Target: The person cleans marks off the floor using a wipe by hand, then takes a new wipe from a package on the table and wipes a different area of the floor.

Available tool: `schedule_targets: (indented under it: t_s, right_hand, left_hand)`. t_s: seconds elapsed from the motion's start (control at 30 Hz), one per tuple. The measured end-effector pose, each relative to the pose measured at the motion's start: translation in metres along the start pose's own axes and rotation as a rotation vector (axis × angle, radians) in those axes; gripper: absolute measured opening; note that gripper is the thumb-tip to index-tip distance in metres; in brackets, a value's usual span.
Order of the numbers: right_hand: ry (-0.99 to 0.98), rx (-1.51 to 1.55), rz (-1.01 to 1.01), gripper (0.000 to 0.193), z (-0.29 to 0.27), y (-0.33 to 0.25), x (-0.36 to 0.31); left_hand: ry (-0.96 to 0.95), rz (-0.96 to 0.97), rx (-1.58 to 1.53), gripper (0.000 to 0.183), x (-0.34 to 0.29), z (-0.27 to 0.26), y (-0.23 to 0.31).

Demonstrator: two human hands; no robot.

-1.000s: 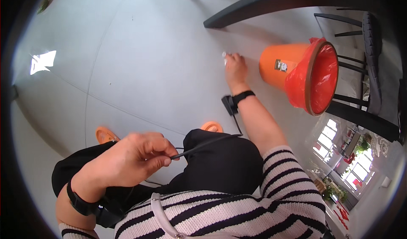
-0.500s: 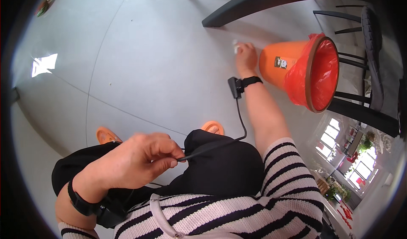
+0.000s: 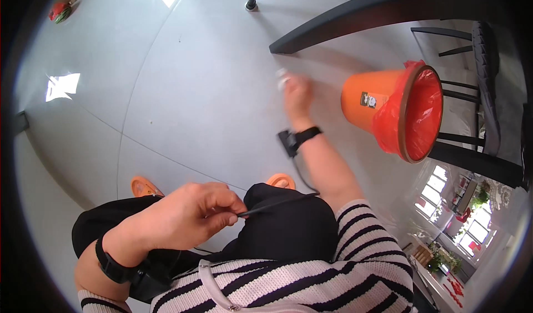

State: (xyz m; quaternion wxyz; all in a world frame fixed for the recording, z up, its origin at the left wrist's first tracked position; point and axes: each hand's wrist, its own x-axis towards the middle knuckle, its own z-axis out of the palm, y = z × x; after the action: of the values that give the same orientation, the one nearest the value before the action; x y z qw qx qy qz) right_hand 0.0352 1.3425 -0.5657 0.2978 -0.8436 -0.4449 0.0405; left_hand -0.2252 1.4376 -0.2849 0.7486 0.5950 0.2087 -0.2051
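Between the thumb and fingers of my left hand [image 3: 194, 216] is pinched a thin black cable [image 3: 272, 206], stretched across my knee toward the right wrist. My right hand [image 3: 298, 97] reaches out over the grey floor, left of an orange bin [image 3: 363, 99]. Its fingers are closed on a small white wad [image 3: 282, 79], perhaps tissue; motion blur hides its exact kind. A black device on a strap [image 3: 290, 142] sits on my right wrist, with the cable running from it. The bin has a red plastic liner [image 3: 388, 127] folded over its brown rim.
A dark curved furniture leg [image 3: 355, 18] spans the upper right, beyond the bin. Behind the bin stands a dark chair [image 3: 486, 85]. Small crumbs [image 3: 150, 122] dot the floor. My feet in orange clogs [image 3: 145, 186] are below my knees.
My right hand has swung left, away from the bin, with the white wad still in its fingers. My left hand keeps its pinch on the cable. The whole view has shifted slightly.
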Motion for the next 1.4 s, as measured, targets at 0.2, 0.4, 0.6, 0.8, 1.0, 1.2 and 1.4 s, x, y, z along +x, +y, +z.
schedule_targets:
  t_s: [0.2, 0.4, 0.6, 0.8, 1.0, 1.2, 1.4]
  right_hand:
    - [0.177, -0.200, 0.441, 0.024, -0.046, 0.123, 0.131]
    - [-0.060, -0.437, 0.205, 0.022, -0.012, 0.089, 0.138]
    - [-0.097, -0.411, -0.068, 0.017, -0.021, 0.053, 0.059]
    - [-0.270, 0.009, 0.237, 0.016, 0.031, -0.037, 0.035]
    - [-0.372, 0.131, -0.263, 0.019, 0.044, -0.099, -0.006]
    - [-0.423, -0.182, -0.030, 0.020, -0.046, -0.034, 0.011]
    - [-0.136, -0.443, 0.386, 0.019, -0.058, 0.056, -0.027]
  left_hand:
    - [0.031, -0.101, -0.075, 0.011, -0.012, -0.004, -0.007]
    - [0.163, -0.152, -0.329, 0.011, -0.017, -0.014, -0.018]
    - [0.034, -0.068, -0.145, 0.011, -0.012, -0.029, -0.011]
    - [-0.105, -0.067, -0.107, 0.011, -0.019, -0.045, -0.023]
    - [-0.145, -0.023, -0.013, 0.011, -0.020, -0.062, -0.020]
    - [-0.201, -0.055, -0.060, 0.010, -0.036, -0.044, -0.050]
    - [-0.423, -0.085, -0.047, 0.012, -0.031, -0.049, -0.074]
